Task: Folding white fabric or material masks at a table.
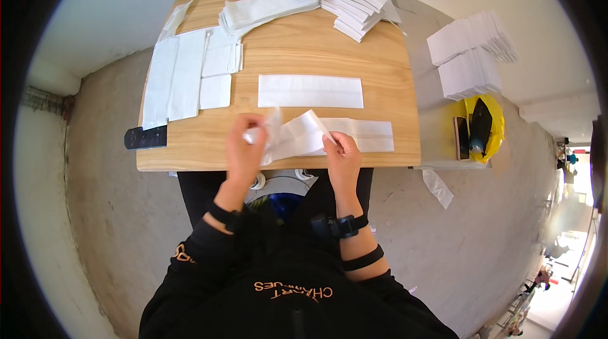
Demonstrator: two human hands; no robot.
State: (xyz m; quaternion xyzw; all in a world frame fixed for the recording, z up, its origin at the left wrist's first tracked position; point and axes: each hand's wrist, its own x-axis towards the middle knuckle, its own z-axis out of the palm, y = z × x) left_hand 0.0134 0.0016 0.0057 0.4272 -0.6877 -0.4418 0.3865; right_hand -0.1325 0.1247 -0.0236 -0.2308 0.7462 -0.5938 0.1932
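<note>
Near the table's front edge my two hands hold a thin white strip (299, 138), bent upward in the middle. My left hand (246, 149), a little blurred, is closed on its crumpled, translucent left end. My right hand (343, 155) pinches the strip's raised right edge between thumb and fingers. Behind my right hand a flat white strip (377, 136) lies on the wood; whether it joins the held piece is hidden. Just beyond, another flat white strip (310, 91) lies lengthwise by itself.
On the wooden table (285, 54) are flat white sleeves (183, 73) at left, a sleeve pile (269, 11) and stacked folded white cards (360, 5) at the back. A dark remote-like object (145, 138) sits at the left edge. Right: white stacks (468, 54), phone (461, 138), yellow bag (495, 130).
</note>
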